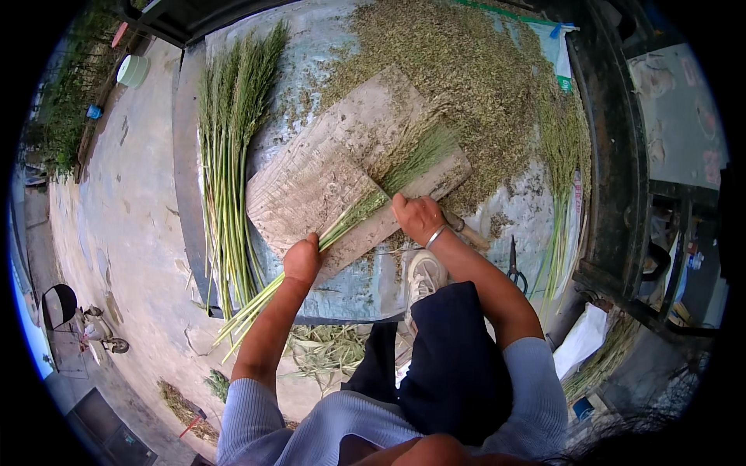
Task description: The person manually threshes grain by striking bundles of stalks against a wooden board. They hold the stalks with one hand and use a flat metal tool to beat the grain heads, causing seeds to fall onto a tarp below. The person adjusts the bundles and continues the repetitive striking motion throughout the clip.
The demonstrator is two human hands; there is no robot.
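My left hand (303, 260) is closed around a bundle of green seed-headed stalks (260, 303), whose cut ends stick out toward the lower left. The bundle runs up and right across a worn wooden board (311, 171), with its feathery heads (427, 155) lying on the board. My right hand (420, 217) is closed on a tool with a wooden handle (466, 231). A thin dark edge in front of that hand lies across the stalks; the tool's exact kind is hidden by my fingers. My shoe (426, 278) rests by the board's near edge.
Stripped seed (466, 78) is heaped over the pale sheet (326, 299). A larger stalk bundle (233, 155) lies left, and another (561, 171) right. Black scissors (514, 264) lie near my right forearm. A dark metal frame (610, 155) borders the right side. Discarded stems (326, 347) lie below.
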